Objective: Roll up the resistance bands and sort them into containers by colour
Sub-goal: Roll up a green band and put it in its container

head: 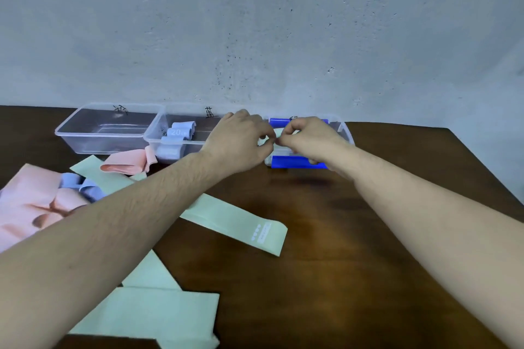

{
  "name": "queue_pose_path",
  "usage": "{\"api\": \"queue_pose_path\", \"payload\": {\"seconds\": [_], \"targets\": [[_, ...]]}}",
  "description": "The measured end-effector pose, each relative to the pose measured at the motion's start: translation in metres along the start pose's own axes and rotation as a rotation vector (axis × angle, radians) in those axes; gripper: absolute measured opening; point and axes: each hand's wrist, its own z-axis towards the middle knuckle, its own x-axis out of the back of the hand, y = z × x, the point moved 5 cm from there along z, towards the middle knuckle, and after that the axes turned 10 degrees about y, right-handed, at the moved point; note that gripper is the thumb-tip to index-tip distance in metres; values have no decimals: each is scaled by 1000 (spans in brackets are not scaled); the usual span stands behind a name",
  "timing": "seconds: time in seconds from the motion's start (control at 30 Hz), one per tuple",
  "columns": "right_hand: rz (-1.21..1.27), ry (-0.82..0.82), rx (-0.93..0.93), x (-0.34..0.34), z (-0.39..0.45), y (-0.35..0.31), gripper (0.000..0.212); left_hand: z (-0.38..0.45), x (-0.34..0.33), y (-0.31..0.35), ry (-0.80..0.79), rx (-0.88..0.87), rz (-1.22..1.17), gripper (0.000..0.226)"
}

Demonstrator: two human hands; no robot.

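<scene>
My left hand [241, 144] and my right hand [309, 139] meet over the right-hand clear container [348, 133], which has blue latches. Their fingertips pinch a small pale green band roll [280, 133] between them, and the hands hide most of it. The middle clear container [153, 140] holds a few rolled light blue bands [178, 132]. Nothing lies in the left clear container [107, 129]. A flat pale green band [235, 224] lies on the table in front of the hands.
All three containers stand in a row against the grey wall on a dark wooden table [326, 235]. More pale green bands [158, 317] lie near the front edge. Pink bands [28, 207] and a loose light blue band [82, 187] are heaped at the left.
</scene>
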Motion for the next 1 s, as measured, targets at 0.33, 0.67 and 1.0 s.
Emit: {"api": "queue_pose_path", "payload": {"seconds": [0.33, 0.67, 1.0], "targets": [[-184, -187, 95, -76, -60, -9, 20, -105, 13, -20, -237, 166, -65, 21], [-324, -219, 169, -131, -68, -1, 65, -154, 4, -57, -242, 262, 112, 47], [-267, -293, 95, -124, -91, 2, 31, -152, 15, -85, -177, 505, -60, 32]]}}
